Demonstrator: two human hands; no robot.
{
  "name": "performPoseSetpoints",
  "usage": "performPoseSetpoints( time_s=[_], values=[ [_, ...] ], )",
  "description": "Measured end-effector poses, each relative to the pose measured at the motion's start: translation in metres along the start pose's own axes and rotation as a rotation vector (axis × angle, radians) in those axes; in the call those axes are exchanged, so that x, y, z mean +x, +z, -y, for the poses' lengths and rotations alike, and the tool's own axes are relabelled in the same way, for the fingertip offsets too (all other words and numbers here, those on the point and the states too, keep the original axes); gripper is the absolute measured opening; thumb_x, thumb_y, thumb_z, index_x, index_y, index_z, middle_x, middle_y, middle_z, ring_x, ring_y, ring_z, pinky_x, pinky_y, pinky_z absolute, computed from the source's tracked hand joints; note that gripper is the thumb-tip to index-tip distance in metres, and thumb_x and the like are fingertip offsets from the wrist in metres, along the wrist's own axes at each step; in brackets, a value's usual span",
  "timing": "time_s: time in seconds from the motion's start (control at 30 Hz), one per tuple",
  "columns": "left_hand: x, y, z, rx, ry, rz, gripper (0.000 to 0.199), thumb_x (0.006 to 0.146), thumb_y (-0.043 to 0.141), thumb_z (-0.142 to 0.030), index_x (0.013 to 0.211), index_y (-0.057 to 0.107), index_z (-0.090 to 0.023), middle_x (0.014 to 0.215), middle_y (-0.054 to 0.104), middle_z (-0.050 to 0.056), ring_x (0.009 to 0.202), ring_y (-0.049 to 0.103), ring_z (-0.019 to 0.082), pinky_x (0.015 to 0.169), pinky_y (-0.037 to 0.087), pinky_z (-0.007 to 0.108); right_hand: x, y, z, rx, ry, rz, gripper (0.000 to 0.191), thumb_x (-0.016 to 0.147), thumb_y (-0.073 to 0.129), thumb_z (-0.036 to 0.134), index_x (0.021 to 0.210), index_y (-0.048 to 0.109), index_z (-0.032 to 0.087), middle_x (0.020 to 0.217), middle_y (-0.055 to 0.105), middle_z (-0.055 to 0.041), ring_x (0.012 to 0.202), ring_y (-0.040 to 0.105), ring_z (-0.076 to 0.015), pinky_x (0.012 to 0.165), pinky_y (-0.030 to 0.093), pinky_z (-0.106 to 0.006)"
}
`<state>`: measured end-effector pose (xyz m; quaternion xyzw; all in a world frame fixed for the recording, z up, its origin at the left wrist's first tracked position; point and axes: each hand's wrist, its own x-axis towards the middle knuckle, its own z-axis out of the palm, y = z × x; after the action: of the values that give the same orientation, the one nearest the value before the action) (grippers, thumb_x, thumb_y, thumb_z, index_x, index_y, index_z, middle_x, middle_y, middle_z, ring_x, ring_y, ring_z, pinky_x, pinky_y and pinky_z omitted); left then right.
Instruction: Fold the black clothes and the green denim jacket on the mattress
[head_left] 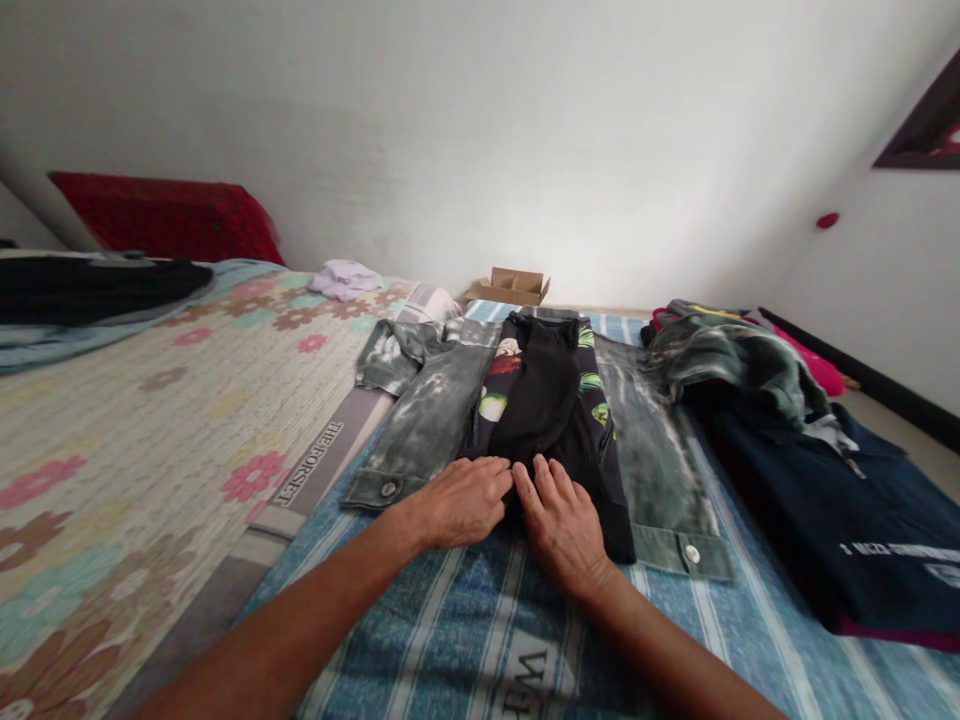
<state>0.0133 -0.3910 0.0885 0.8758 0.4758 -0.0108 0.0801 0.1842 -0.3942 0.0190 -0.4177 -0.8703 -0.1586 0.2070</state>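
A black garment with printed pictures [544, 395] lies lengthwise on top of an opened grey-green washed denim jacket [435, 410], both spread on a blue striped blanket [465, 640]. My left hand [463, 500] rests palm down on the near hem of the black garment, fingers curled at its edge. My right hand [562, 520] lies flat right beside it on the same hem. The fingertips of both hands nearly touch.
A floral bedspread [150, 430] covers the left. A dark navy garment [847, 520] and a heap of clothes [735, 355] lie at the right. A small cardboard box [514, 285], a lilac cloth [345, 278] and a red pillow [165, 215] sit near the white wall.
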Motion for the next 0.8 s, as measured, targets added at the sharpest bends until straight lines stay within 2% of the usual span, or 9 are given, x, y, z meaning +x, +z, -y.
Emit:
performPoseSetpoints(
  time_s=[0.13, 0.2, 0.37, 0.6, 0.7, 0.8],
  values=[
    [0.009, -0.017, 0.001, 0.013, -0.023, 0.087, 0.026, 0.082, 0.043, -0.019, 0.101, 0.059, -0.015, 0.103, 0.066, 0.01, 0.097, 0.063, 0.024, 0.086, 0.047, 0.035, 0.015, -0.01, -0.024, 0.106, -0.183, 0.107, 0.041, 0.093, 0.043, 0.018, 0.132, 0.045, 0.01, 0.115, 0.06, -0.0163, 0.099, 0.056, -0.0232, 0.074, 0.05, -0.032],
    [0.015, -0.024, 0.002, 0.037, -0.033, 0.146, 0.025, 0.083, 0.04, -0.021, 0.097, 0.06, -0.014, 0.097, 0.068, 0.011, 0.091, 0.065, 0.025, 0.081, 0.048, 0.036, 0.024, -0.017, -0.034, 0.195, -0.225, 0.181, 0.04, 0.095, 0.043, 0.025, 0.131, 0.045, 0.009, 0.107, 0.062, -0.0136, 0.094, 0.057, -0.0203, 0.075, 0.048, -0.029],
    [0.024, -0.035, 0.008, 0.015, -0.023, 0.26, 0.027, 0.085, 0.039, -0.023, 0.093, 0.064, -0.016, 0.093, 0.07, 0.009, 0.086, 0.066, 0.025, 0.073, 0.048, 0.033, 0.037, -0.028, -0.042, 0.353, -0.184, 0.306, 0.039, 0.097, 0.037, 0.043, 0.119, 0.054, 0.015, 0.097, 0.063, -0.0074, 0.09, 0.059, -0.0176, 0.072, 0.045, -0.025],
    [0.031, -0.041, 0.013, -0.037, -0.01, 0.298, 0.028, 0.087, 0.038, -0.022, 0.094, 0.064, -0.014, 0.094, 0.069, 0.009, 0.084, 0.065, 0.021, 0.072, 0.047, 0.028, 0.053, -0.032, -0.047, 0.371, -0.155, 0.407, 0.033, 0.097, 0.037, 0.041, 0.1, 0.06, 0.017, 0.089, 0.062, -0.0044, 0.081, 0.061, -0.0159, 0.069, 0.043, -0.024],
    [0.03, -0.04, 0.014, -0.03, -0.013, 0.297, 0.026, 0.086, 0.04, -0.022, 0.093, 0.064, -0.015, 0.093, 0.07, 0.009, 0.083, 0.065, 0.021, 0.072, 0.047, 0.028, 0.055, -0.035, -0.043, 0.334, -0.171, 0.425, 0.029, 0.093, 0.047, 0.041, 0.106, 0.058, 0.017, 0.092, 0.062, -0.0045, 0.081, 0.061, -0.0177, 0.067, 0.045, -0.026],
    [0.025, -0.036, 0.013, -0.016, -0.032, 0.27, 0.026, 0.085, 0.041, -0.022, 0.094, 0.064, -0.015, 0.092, 0.07, 0.01, 0.084, 0.066, 0.024, 0.072, 0.048, 0.03, 0.049, -0.034, -0.031, 0.231, -0.12, 0.359, 0.036, 0.089, 0.056, 0.036, 0.119, 0.052, 0.017, 0.103, 0.061, -0.0074, 0.087, 0.06, -0.0194, 0.066, 0.048, -0.027]
  ],
)
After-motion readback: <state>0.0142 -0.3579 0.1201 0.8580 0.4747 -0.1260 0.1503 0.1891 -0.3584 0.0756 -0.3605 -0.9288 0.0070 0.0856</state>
